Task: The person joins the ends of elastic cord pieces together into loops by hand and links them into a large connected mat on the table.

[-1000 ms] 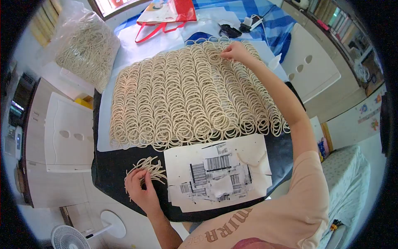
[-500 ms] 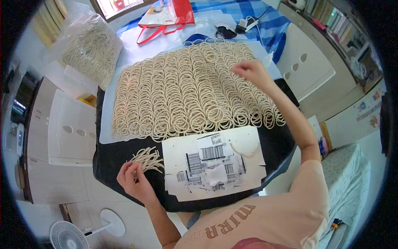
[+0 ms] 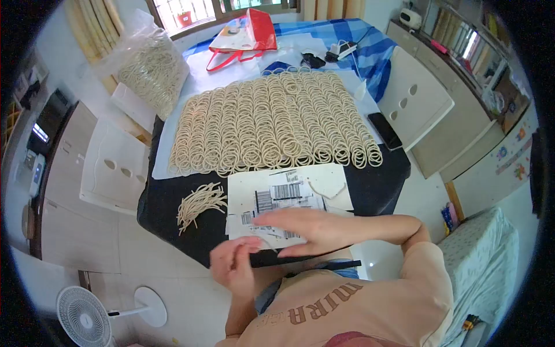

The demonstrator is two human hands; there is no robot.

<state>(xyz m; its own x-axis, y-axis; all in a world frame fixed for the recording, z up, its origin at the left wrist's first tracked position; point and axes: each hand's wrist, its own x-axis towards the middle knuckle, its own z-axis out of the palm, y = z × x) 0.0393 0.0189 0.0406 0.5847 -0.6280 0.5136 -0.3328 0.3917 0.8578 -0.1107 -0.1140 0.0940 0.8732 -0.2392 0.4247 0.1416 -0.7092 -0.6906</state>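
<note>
My left hand is closed in a pinch in front of the white board covered with barcode labels. A thin cream cord strand shows faintly at its fingertips. Over the board's near part is my right hand, fingers stretched out and thumb apart, slightly blurred, with nothing visible in it. To the left of the board lies a loose pile of short cream cord strands on the black cloth. Beyond it, many cream cord rings overlap in long rows on a white sheet.
A clear bag of cream cord pieces stands at the back left. Behind the rings are a red and white bag and a power strip. A phone lies at the right. White chairs flank the table.
My right hand has come back from the far right of the rings to the board. My left hand has moved right, away from the strand pile. The view has tilted up a little.
</note>
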